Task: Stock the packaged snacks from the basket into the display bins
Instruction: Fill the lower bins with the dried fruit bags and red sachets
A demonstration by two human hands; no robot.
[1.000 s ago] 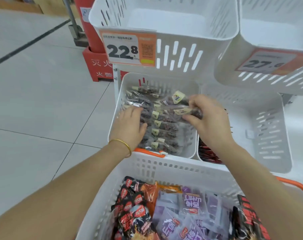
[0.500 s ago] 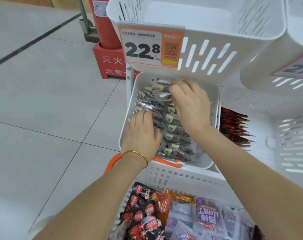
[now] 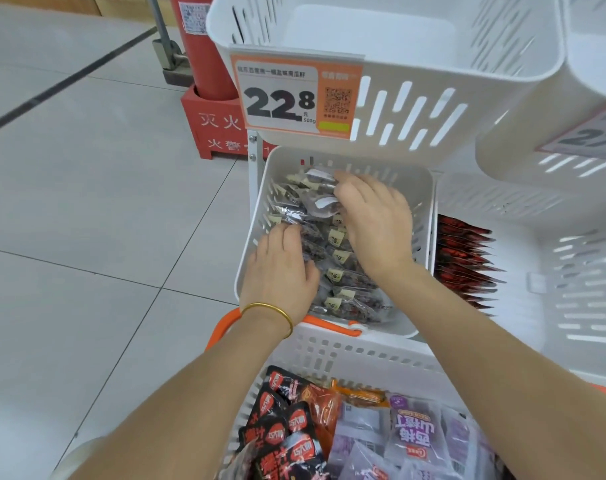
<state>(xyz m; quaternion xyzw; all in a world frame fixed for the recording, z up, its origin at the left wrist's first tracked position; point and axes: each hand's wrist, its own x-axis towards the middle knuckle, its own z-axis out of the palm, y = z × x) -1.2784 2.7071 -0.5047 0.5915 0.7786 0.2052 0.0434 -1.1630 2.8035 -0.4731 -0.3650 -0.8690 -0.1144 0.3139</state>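
A low white display bin [image 3: 258, 220] holds rows of clear snack packets with cream labels [image 3: 343, 275]. Both my hands are inside it. My left hand [image 3: 281, 268], with a gold bangle at the wrist, rests flat on the packets at the bin's left side. My right hand [image 3: 374, 220] reaches to the back rows, fingers stretched over the packets there; its thumb is hidden. Below, the white basket with orange handles [image 3: 346, 351] holds black-and-red packs [image 3: 281, 420], purple packs [image 3: 416, 434] and an orange pack [image 3: 360, 396].
Red packets [image 3: 464, 258] stand in the neighbouring low bin on the right. Two white upper bins [image 3: 433, 64] overhang, one with a 22.8 price tag [image 3: 294, 95]. A red fire-extinguisher stand [image 3: 211, 123] sits behind on the tiled floor at left.
My right hand carried a packet from the bin's right edge to the back rows and now lies over them. My left hand stayed on the packets. The view shifted closer.
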